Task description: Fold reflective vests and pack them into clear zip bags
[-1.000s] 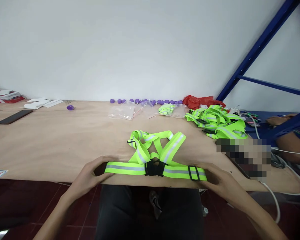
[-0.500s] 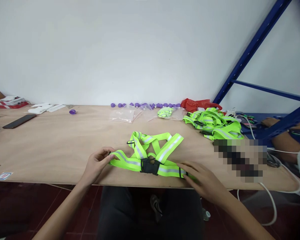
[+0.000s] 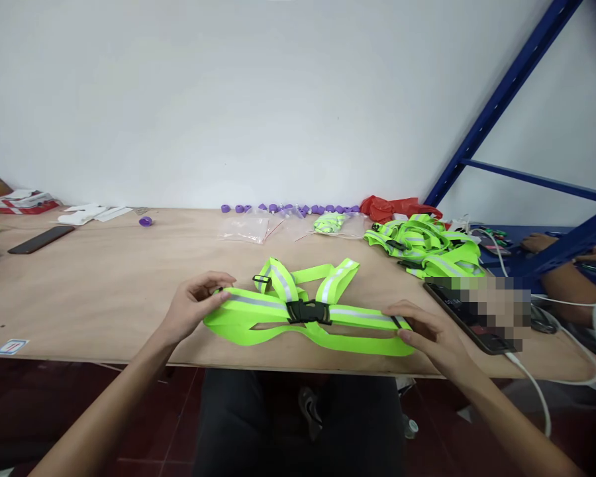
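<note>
Pale wall (image 3: 278, 99) rises behind your table (image 3: 104, 285), and the yellow-green reflective harness (image 3: 273, 306) is close to the table's near edge, about midway along it. Your left hand (image 3: 195, 306) pinches one end of its front strap between thumb and fingers. Your right hand (image 3: 434, 336) holds the other end at a black slider (image 3: 401, 322), thumb and fingers narrowly parted. Between your hands sits a black buckle (image 3: 308, 311), its halves joined.
</note>
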### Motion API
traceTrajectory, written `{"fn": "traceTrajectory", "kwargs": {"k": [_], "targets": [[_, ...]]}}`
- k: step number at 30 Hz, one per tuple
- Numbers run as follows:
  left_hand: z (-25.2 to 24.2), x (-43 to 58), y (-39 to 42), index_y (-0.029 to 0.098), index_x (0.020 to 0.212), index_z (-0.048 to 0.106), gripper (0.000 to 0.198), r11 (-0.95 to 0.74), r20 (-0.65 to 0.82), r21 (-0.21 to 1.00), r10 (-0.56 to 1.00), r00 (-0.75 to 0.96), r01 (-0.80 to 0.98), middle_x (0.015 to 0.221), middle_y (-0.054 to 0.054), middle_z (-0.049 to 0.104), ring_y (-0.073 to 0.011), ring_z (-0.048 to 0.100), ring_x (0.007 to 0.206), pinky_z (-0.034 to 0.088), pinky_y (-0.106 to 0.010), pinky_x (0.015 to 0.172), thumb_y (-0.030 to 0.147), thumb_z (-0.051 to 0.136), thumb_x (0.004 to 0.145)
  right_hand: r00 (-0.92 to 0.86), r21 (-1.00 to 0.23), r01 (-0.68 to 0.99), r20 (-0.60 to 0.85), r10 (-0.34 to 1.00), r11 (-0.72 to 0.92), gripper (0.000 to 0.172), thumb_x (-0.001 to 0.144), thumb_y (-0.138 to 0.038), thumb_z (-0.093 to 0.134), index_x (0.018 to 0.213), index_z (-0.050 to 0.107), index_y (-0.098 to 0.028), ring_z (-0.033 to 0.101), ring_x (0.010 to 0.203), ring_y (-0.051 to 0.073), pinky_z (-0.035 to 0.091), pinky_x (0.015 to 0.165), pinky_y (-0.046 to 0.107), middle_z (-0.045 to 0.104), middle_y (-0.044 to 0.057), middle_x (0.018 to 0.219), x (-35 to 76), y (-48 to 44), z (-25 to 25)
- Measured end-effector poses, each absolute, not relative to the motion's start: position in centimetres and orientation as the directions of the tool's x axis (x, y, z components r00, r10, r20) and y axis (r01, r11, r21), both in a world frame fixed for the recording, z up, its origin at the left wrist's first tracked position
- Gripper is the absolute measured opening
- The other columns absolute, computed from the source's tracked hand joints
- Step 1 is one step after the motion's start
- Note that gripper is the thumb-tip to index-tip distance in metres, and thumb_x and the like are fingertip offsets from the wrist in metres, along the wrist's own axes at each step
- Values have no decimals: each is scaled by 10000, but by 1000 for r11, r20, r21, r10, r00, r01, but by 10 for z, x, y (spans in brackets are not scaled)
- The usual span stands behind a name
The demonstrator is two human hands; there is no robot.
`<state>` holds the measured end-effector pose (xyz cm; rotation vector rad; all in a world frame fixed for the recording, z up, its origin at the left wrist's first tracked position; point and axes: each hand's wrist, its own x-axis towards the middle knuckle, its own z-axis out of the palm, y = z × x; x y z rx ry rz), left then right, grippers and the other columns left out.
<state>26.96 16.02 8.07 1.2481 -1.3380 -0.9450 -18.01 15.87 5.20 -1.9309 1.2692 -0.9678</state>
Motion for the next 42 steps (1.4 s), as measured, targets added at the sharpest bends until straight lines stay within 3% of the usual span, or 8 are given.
{"fn": "traceTrajectory", "kwargs": {"k": [4,9,17,24,28,34,37,42], "targets": [[67,276,177,206,999,745,301,283,176,790,-955,-241,-545,1010,-54,741,-171,679,910,552,-243,825,426,732,794,395,-679,-613,179,-901,-404,386,846,-498,626,1048,745,-192,653,1019,152,561,884,222,664,101,1092,-179,175,42],[38,284,190,279,1174,701,366,399,134,612,-903,-408,-683,1225,-39,694,-195,621,1186,506,-290,1049,435,693,843,441,-484,-761,103,-892,-432,383,874,-501,579,1145,729,-275,640,1082,163,574,916,266,638,83,1178,-179,187,31],[43,301,204,337,1230,690,357,350,132,591,-931,-341,-727,1205,-47,664,-188,645,1114,553,-259,962,425,642,887,364,-486,-760,231,-902,-432,380,869,-530,599,1131,742,-295,653,1099,174,595,915,277,634,77,1222,-206,187,25],[43,305,209,391,1327,599,407,434,104,511,-888,-447,-742,1330,-49,629,-229,589,1234,541,-341,1033,382,599,920,405,-440,-782,179,-897,-441,373,827,-550,648,1095,759,-316,650,1096,197,599,920,315,654,73,1187,-206,194,19],[44,304,211,377,1353,583,433,334,90,567,-934,-346,-753,1374,-36,606,-224,600,1239,537,-318,1041,408,589,921,280,-614,-703,224,-933,-359,397,801,-535,679,1097,758,-283,653,1083,177,590,902,255,642,84,1184,-204,195,21],[42,292,209,298,1266,668,352,357,147,674,-923,-356,-647,1309,-73,644,-220,607,1215,533,-360,1053,370,550,942,-25,-912,-352,236,-971,-212,530,703,-647,717,959,766,-186,656,1039,200,581,775,222,649,132,1132,-201,182,14],[41,288,208,296,1193,718,316,388,205,686,-915,-349,-615,1220,-80,674,-206,640,1131,565,-305,959,338,510,960,14,-875,-407,280,-960,-261,449,728,-592,720,921,755,-189,652,1016,184,571,763,206,653,118,1089,-201,176,22],[41,290,209,326,1152,741,294,423,179,583,-900,-398,-694,1136,-69,680,-184,652,1015,558,-241,852,339,526,951,320,-648,-648,245,-915,-400,332,787,-509,696,940,767,-224,645,1003,143,558,849,188,644,85,1052,-198,172,50]]}}
